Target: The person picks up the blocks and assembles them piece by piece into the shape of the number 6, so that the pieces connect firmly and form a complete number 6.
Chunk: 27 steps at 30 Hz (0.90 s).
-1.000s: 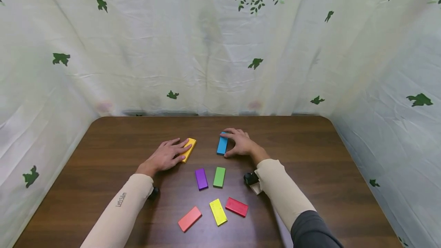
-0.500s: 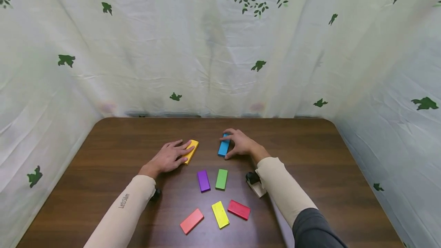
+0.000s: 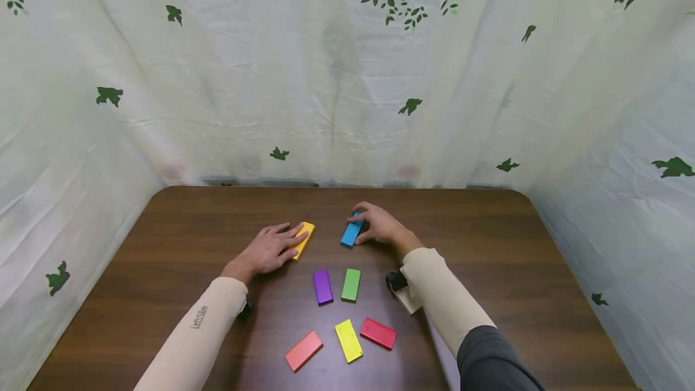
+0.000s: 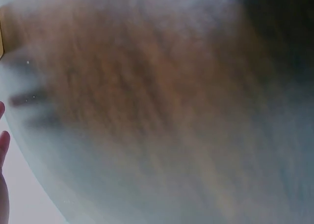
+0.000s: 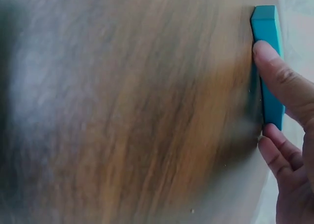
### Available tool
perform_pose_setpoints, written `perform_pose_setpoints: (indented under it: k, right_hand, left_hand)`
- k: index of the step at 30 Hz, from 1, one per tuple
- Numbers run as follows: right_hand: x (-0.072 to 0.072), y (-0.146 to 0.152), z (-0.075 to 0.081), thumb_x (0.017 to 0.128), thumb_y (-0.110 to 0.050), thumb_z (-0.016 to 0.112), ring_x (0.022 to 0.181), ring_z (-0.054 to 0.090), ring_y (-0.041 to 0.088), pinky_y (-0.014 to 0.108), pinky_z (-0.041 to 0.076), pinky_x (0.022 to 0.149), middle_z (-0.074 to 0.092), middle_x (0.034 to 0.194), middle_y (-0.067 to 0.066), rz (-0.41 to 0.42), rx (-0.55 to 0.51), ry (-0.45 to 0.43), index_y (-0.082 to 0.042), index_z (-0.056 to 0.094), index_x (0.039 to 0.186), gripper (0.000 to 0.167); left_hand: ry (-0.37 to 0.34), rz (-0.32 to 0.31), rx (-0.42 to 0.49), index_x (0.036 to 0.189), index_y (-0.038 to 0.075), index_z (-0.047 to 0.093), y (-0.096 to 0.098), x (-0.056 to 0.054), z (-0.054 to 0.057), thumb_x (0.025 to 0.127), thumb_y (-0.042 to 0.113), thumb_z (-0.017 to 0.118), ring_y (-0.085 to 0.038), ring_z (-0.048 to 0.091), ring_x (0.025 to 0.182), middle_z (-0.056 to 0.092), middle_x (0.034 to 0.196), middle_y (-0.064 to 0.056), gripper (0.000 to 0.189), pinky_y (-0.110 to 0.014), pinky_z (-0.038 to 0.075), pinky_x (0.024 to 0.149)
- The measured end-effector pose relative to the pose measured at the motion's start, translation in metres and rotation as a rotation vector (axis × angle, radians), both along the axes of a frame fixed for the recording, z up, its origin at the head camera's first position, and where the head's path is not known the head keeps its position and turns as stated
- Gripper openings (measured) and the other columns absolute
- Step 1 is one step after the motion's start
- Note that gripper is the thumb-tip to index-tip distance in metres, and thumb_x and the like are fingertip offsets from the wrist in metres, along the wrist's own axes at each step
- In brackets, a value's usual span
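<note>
Left of centre on the wooden table, my left hand [image 3: 266,249] rests with spread fingers over an orange-yellow block [image 3: 306,235]. My right hand [image 3: 379,225] grips a blue block [image 3: 350,234] lying slantwise, thumb at its near side and fingers round its far end. In the right wrist view the thumb lies along one long side of this blue block [image 5: 271,87], with fingertips at its end. The left wrist view catches only part of the left fingers at its edge. Nearer to me lie a purple block [image 3: 323,288] and a green block [image 3: 350,285].
Closer to the front edge lie a salmon block [image 3: 304,351], a yellow block [image 3: 349,341] and a red block [image 3: 378,333]. A pale block [image 3: 407,300] sits partly under the right wrist. A white curtain [image 3: 304,77] with green leaf and bird prints surrounds the table [image 3: 217,204].
The right hand has turned the blue block slightly, its near end now further left. The left hand stays on the orange-yellow block. The head view has shifted a little.
</note>
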State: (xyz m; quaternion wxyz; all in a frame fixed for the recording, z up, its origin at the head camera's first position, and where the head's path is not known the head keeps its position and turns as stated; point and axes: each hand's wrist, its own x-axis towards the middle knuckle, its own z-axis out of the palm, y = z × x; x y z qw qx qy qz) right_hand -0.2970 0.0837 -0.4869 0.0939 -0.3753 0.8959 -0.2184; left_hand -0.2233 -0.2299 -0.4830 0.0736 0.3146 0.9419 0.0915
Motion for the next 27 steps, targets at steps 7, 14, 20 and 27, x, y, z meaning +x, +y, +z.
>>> perform_pose_setpoints:
  k: [7,14,20,27]
  right_hand:
    - [-0.005,-0.006,-0.005,0.081,-0.024,0.078,0.12,0.052,0.029,0.041,0.041,0.101,0.054,0.129,0.013,0.012,-0.005,0.065,-0.007,0.065,0.126,0.05]
    - [-0.009,-0.012,-0.002,0.084,-0.019,0.075,0.115,0.053,0.028,0.04,0.044,0.097,0.055,0.125,0.011,-0.032,0.0,0.033,-0.009,0.067,0.124,0.042]
    - [-0.015,-0.02,0.0,0.086,-0.018,0.074,0.112,0.055,0.027,0.04,0.045,0.093,0.057,0.123,0.01,-0.037,0.026,0.035,-0.011,0.067,0.123,0.038]
    - [-0.024,-0.031,0.003,0.086,-0.016,0.074,0.11,0.056,0.026,0.039,0.046,0.093,0.059,0.121,0.008,-0.039,0.045,0.051,-0.013,0.069,0.121,0.036]
  left_hand:
    - [0.012,-0.013,-0.005,0.147,0.014,0.042,-0.001,0.001,0.001,0.098,0.029,0.053,-0.044,0.032,0.136,0.033,0.154,-0.01,0.052,-0.061,0.024,0.107]
    - [-0.005,-0.002,-0.01,0.147,0.016,0.041,-0.002,0.0,0.002,0.098,0.031,0.052,-0.044,0.032,0.137,0.032,0.155,-0.009,0.052,-0.061,0.024,0.108]
    - [-0.025,0.009,-0.013,0.148,0.017,0.04,-0.003,-0.001,0.0,0.099,0.031,0.052,-0.043,0.031,0.137,0.031,0.156,-0.008,0.053,-0.061,0.023,0.108]
    - [-0.048,0.024,-0.013,0.148,0.018,0.039,-0.002,0.0,0.0,0.099,0.032,0.05,-0.043,0.031,0.137,0.029,0.156,-0.008,0.053,-0.061,0.022,0.109]
